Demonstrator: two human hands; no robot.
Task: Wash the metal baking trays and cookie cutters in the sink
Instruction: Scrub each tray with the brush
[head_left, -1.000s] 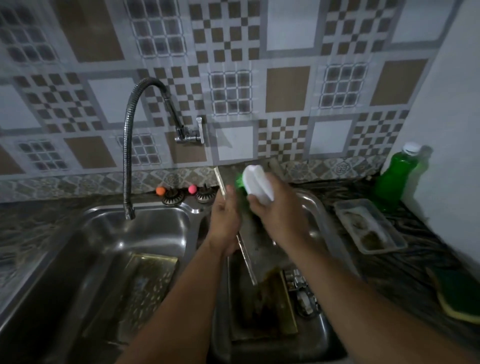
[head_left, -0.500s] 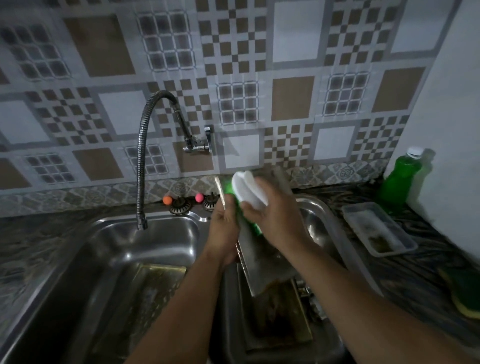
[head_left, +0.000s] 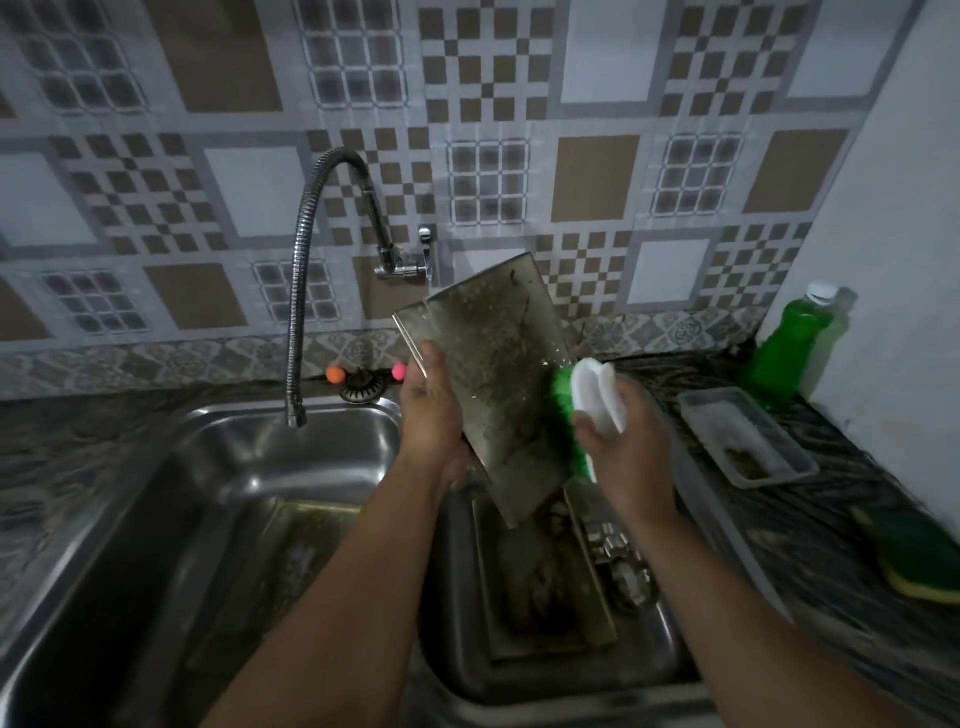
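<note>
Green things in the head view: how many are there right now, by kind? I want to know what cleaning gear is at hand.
Scrub brush with green bristles, held in the right hand: 1
Bottle of green liquid, on the counter: 1
Green-and-yellow sponge, on the counter: 1
Total: 3

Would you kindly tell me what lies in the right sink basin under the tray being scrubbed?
In the right basin, another dirty baking tray lies flat, with metal cookie cutters beside it. The held tray and both forearms cover the rest.
</note>
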